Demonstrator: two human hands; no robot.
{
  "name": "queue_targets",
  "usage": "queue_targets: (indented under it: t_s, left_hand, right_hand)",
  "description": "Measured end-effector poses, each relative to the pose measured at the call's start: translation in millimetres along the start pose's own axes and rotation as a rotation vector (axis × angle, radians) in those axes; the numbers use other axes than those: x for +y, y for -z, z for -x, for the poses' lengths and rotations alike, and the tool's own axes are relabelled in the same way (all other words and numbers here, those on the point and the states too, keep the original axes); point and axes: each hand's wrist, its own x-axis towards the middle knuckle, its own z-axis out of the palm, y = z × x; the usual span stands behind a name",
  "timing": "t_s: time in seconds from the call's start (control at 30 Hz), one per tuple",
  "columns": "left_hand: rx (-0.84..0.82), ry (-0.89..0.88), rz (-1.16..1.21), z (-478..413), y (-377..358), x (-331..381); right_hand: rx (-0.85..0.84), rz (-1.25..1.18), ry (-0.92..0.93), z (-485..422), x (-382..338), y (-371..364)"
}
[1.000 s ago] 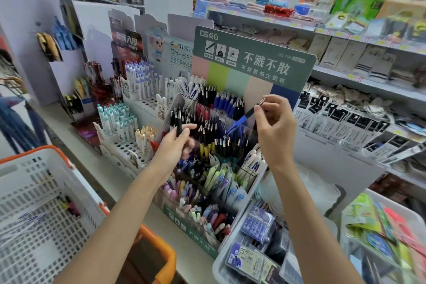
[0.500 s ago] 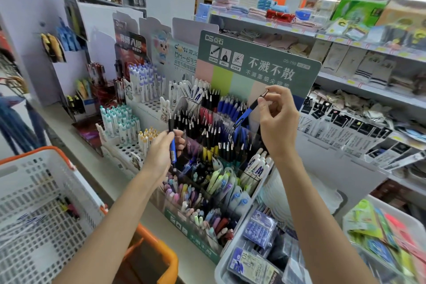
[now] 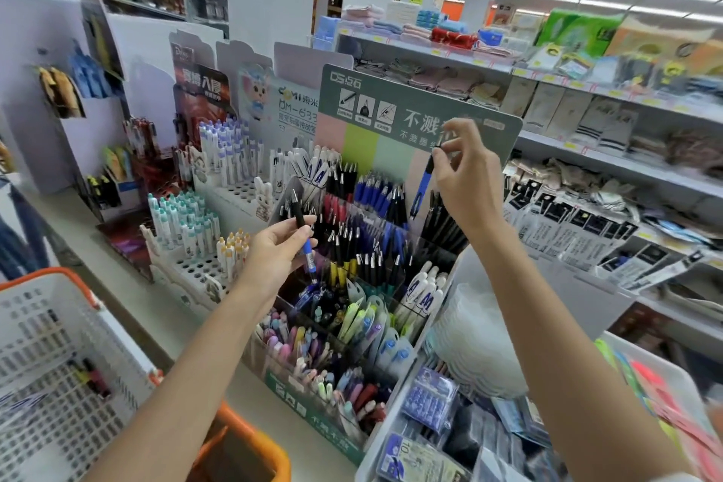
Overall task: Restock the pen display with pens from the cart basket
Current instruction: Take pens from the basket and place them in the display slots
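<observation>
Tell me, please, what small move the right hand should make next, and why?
Probably lower it straight down: the right hand pinches a blue pen by its top, tip down, beside the back row of blue pens, so slotting it there seems natural.

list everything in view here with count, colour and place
pen display: one, green header, centre, tiers full of black, blue and red pens
cart basket: one, white with orange rim, lower left
pens in basket: a few, dark and yellow, inside it
teal-capped pens: many, white, left of display
purple-capped pens: many, white, behind those
packaged refills: several, blue, lower right
left pen: one, black and blue, above display
right pen: one, blue and black, near header
left hand: fingers hold left pen
right hand: fingers pinch right pen's top
</observation>
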Motion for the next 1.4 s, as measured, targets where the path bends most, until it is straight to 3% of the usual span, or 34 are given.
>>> queue_targets:
  t_s: [0.33, 0.6, 0.87, 1.0, 1.2, 1.4]
  left_hand:
    - [-0.037, 0.029, -0.006, -0.2, -4.6, -3.0]
    - [-0.059, 0.043, -0.02, 7.7, -8.8, -1.5]
    - [-0.121, 0.006, -0.039, 10.8, -22.7, 12.9]
    - [-0.064, -0.033, -0.035, 6.7, -48.3, 26.1]
    - [-0.106, -0.063, -0.08, 2.6, -72.0, 27.1]
    - [-0.082, -0.136, -0.166, -2.8, -74.3, 25.9]
  right_hand:
    - [-0.411, 0.338, -0.015, -2.2, 18.3, -19.3]
    - [-0.584, 0.435, 0.038, -6.9, 21.7, -21.8]
    - [-0.219, -0.026, -0.103, -15.0, 18.2, 7.3]
    - [-0.296, -0.191, -0.082, -6.2, -1.3, 11.4]
    - [-0.408, -0.343, -0.083, 13.5, -22.0, 2.9]
    - [-0.252, -0.359, -0.079, 12.5, -23.4, 5.2]
